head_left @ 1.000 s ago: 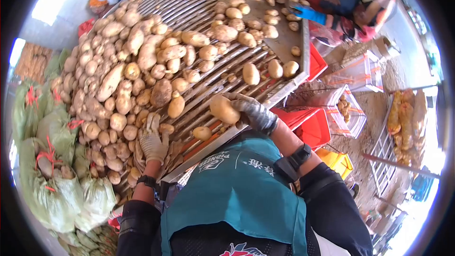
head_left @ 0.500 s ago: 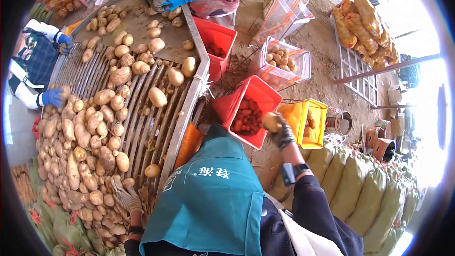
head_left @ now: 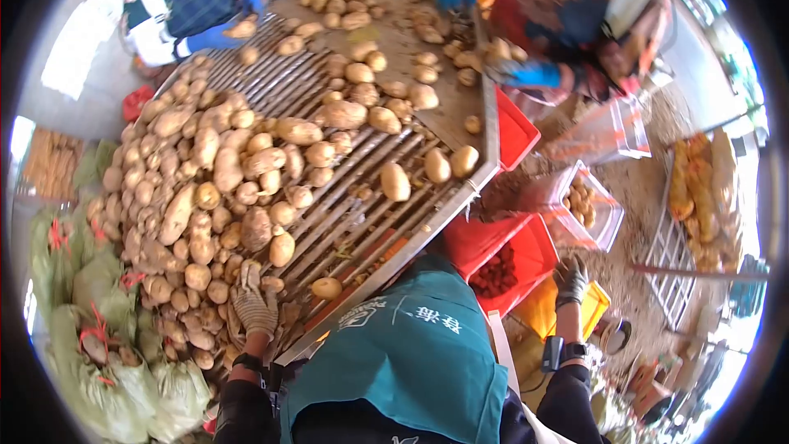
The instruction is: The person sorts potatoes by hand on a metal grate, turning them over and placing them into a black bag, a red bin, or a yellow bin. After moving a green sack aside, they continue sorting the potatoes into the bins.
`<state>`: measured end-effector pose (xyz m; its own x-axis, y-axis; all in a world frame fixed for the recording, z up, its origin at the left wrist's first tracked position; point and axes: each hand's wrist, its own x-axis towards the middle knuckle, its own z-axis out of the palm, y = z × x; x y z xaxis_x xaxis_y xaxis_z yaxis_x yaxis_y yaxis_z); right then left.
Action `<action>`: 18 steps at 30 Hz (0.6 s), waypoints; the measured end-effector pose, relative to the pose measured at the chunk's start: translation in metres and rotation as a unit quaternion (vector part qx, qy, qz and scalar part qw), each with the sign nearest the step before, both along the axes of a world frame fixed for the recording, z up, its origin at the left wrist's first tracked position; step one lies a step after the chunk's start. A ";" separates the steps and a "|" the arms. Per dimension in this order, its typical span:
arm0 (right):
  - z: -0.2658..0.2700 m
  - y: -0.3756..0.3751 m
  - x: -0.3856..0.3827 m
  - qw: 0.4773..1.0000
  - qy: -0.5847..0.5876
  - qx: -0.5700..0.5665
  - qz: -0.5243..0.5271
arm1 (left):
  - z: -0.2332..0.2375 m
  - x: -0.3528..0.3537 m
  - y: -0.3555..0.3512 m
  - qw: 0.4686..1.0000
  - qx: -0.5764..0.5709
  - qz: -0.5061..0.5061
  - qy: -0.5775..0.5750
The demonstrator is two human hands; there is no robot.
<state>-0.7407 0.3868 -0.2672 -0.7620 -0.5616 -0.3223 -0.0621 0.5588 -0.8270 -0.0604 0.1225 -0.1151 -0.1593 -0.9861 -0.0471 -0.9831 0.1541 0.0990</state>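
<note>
My left hand (head_left: 254, 306), in a pale striped work glove, rests at the near edge of a large heap of potatoes (head_left: 238, 160). Its fingers are stretched out against the pile, with a small potato (head_left: 272, 284) beside them; no potato shows in its grasp. My right hand (head_left: 570, 280), in a dark and grey glove, hovers over the yellow bin (head_left: 597, 309). Its fingers look apart and nothing shows in them. Left of that hand stands a red bin (head_left: 538, 256) with reddish-brown contents. A slatted sorting table (head_left: 353, 234) carries the potatoes.
Two co-workers stand across the table; a blue-gloved hand (head_left: 526, 74) of one is beside potatoes. A clear bin (head_left: 608, 226) holds potatoes, and another red bin (head_left: 516, 127) is by the table edge. Green sacks (head_left: 115, 378) lie lower left; filled sacks (head_left: 699, 197) sit on a rack right.
The potato in my right hand is gone from it, and that hand is now over the yellow bin. My view has turned toward the table. My left hand still touches the heap.
</note>
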 end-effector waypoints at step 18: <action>0.187 -0.513 0.275 0.734 0.377 -0.018 0.565 | 0.005 0.000 -0.004 0.997 0.044 0.058 0.020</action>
<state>-0.4658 -0.1259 -0.0805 0.2425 -0.9700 -0.0177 -0.9160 -0.2229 -0.3334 -0.0601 0.1186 -0.1104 -0.0472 -0.9904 -0.1300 -0.9889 0.0280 0.1457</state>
